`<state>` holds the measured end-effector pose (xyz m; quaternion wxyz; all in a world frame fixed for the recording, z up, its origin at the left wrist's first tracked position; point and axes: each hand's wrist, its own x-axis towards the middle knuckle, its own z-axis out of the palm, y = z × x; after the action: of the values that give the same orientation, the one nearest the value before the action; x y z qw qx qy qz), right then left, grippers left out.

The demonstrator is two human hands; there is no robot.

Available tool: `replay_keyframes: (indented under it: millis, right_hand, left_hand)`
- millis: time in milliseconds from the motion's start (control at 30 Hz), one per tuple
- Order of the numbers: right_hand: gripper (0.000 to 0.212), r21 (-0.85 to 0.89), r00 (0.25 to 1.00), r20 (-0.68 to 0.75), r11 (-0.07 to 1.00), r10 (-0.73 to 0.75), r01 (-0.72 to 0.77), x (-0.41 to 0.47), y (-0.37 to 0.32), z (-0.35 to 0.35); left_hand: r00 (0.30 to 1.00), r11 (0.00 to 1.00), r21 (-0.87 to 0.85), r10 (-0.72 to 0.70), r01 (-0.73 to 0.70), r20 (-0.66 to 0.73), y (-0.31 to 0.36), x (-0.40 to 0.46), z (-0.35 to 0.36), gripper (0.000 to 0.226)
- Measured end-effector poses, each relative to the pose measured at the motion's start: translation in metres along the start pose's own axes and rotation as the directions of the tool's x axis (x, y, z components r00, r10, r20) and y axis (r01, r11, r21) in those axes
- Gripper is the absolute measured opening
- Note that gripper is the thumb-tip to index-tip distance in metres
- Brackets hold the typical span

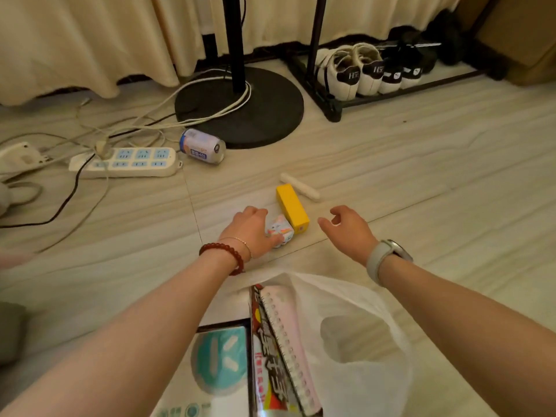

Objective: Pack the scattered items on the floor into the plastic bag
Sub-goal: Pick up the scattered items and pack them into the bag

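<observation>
My left hand [251,228] grips a small white patterned box [281,230] lying on the floor, thumb below it and fingers curled over its far side. A yellow box [292,207] lies right beside it, touching. Behind the yellow box lies a white stick-shaped object [299,186]. My right hand [349,228] hovers to the right of the yellow box, fingers loosely curled, holding nothing. A white plastic bag [361,335] lies open near me, holding a pink spiral notebook [290,332] and a red snack packet [267,362]. A drink can [203,145] lies on its side further away.
A black lamp base [258,115] stands behind the can. A power strip [126,162] with tangled cables lies at the left. A shoe rack [361,73] with sneakers is at the back right. A teal-and-white flat pack [216,362] lies beside the bag.
</observation>
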<state>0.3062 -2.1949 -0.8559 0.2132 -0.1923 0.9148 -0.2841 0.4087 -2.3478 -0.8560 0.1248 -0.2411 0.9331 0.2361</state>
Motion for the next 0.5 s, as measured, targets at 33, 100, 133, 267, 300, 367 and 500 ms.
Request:
replay_keyframes:
  millis: [33,100,133,267,300,367,500]
  right_hand:
    - [0.054,0.023,0.999,0.026,0.999,0.023,-0.024,0.011,0.0,0.01]
    - [0.063,0.093,0.995,0.085,0.994,0.057,-0.065,0.03,0.0,0.032]
    - [0.066,0.115,0.993,0.103,0.991,0.063,-0.074,0.037,0.0,0.043]
    - [0.056,0.023,0.997,0.069,0.999,0.04,-0.042,0.057,0.001,0.069]
    - [0.052,0.031,0.997,0.06,0.998,0.056,-0.058,0.06,0.001,0.07]
    - [0.048,0.079,0.996,0.068,0.995,0.061,-0.066,0.062,0.002,0.069]
    - [0.042,0.116,0.997,0.074,0.993,0.029,-0.037,0.055,0.01,0.063]
  left_hand:
    - [0.999,1.0,-0.004,-0.017,0.017,0.036,-0.001,0.01,0.009,0.072]
    - [0.995,0.999,0.006,-0.049,0.049,0.09,-0.003,0.022,0.028,0.082]
    - [0.994,0.998,0.027,-0.064,0.061,0.093,-0.004,0.026,0.037,0.086]
    - [0.996,0.995,0.059,-0.073,0.076,-0.048,-0.007,0.032,0.051,0.07]
    - [0.995,0.996,0.032,-0.079,0.081,-0.062,-0.008,0.033,0.051,0.067]
    - [0.994,0.996,-0.024,-0.089,0.088,-0.068,-0.01,0.036,0.05,0.066]
    - [0.994,0.994,-0.054,-0.1,0.098,-0.037,-0.01,0.035,0.046,0.065]
